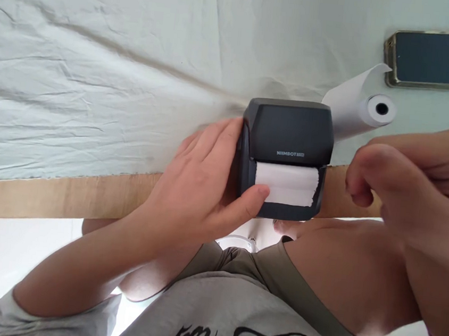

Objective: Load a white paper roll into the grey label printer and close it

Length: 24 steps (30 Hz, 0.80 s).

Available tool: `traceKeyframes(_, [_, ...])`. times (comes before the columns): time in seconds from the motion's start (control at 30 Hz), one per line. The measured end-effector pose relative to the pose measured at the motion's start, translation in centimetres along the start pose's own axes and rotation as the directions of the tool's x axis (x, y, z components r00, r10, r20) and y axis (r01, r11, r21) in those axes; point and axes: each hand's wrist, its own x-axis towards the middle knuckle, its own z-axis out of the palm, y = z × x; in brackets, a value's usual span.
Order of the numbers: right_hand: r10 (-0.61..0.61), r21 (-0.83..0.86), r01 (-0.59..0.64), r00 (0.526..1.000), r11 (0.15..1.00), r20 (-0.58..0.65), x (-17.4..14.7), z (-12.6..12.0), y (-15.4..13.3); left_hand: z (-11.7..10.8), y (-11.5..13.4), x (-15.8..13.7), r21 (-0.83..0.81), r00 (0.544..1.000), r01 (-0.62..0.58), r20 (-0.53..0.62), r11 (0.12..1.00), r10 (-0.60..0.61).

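Nearest, at six o'clock: one grey shirt (pixel 210 308) with dark lettering. Next, before the wooden edge (pixel 61 194): one black NIIMBOT printer (pixel 288 132), bearing a ragged white paper strip (pixel 293 183); left hand (pixel 195 181) at its nine o'clock, fingers and thumb grasping it; right hand (pixel 400 176) at its three o'clock, fingers curled, contents cannot be told. Farther, on the cloth-covered tabletop (pixel 145 10): one white paper roll (pixel 354 101), two o'clock; one dark-screened phone (pixel 444 60), just beyond.

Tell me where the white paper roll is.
In the head view, the white paper roll lies right of centre on the cloth, between the black printer and the phone.
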Motion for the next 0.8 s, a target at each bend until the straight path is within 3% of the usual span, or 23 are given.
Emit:
traceKeyframes(0.17, [0.231,0.137,-0.244,0.967,0.960,0.105,1.5,1.1,0.0,0.6,-0.1,-0.1,-0.068,0.997,-0.067,-0.054,0.995,0.064])
traceKeyframes(0.3, [0.351,0.194,-0.397,0.907,0.897,0.233,2.3,1.7,0.0,1.0,0.0,-0.3,0.007,0.995,-0.046,-0.084,0.999,0.047])
traceKeyframes(0.57, [0.441,0.132,-0.489,0.853,0.862,0.279,2.5,1.1,0.1,1.3,-0.2,-0.7,0.117,0.991,-0.084,-0.097,0.990,0.095])
traceKeyframes(0.63, [0.534,0.066,-0.568,0.802,0.820,0.268,3.0,1.0,-0.2,1.4,-0.2,-0.7,0.119,0.993,-0.075,-0.086,0.990,0.086])
traceKeyframes(0.73, [0.696,-0.068,-0.705,0.673,0.706,0.249,3.8,1.0,-1.0,1.5,-0.2,-0.7,0.122,0.994,-0.073,-0.075,0.990,0.083])
traceKeyframes(0.8, [0.725,-0.093,-0.730,0.640,0.677,0.254,4.2,1.1,-1.4,1.5,-0.2,-0.6,0.117,0.993,-0.077,-0.084,0.990,0.087])
